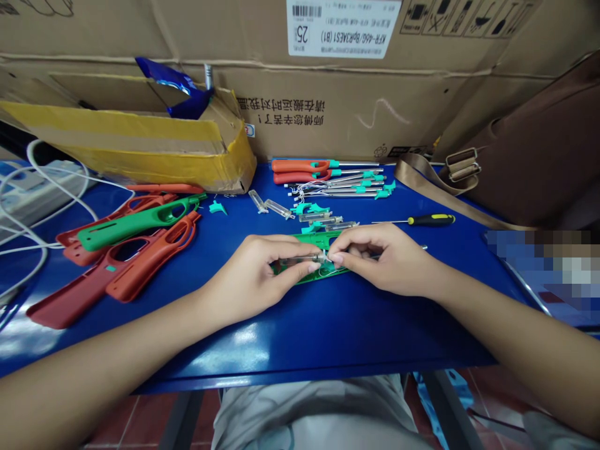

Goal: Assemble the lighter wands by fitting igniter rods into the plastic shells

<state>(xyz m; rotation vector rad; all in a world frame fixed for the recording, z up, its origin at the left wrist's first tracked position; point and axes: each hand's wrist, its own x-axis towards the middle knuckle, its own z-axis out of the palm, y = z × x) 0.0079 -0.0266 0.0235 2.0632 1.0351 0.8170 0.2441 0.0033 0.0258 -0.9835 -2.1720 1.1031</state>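
Note:
Both of my hands meet at the middle of the blue table (290, 325). My left hand (255, 272) is closed, pinching a clear plastic tube part (300, 259) over a green lighter shell (323, 240) that lies flat on the table. My right hand (382, 256) is closed in a pinch at the tube's right end, where thin white wires (328, 267) show. A metal rod sticks out to the right from under my right hand.
Orange and green lighter shells (135, 244) are piled at the left. Clear tubes and teal parts (309, 212) lie behind my hands, assembled orange lighters (319, 170) farther back. A screwdriver (429, 220) rests at the right. Cardboard boxes (140, 140) and a brown bag (534, 156) line the back.

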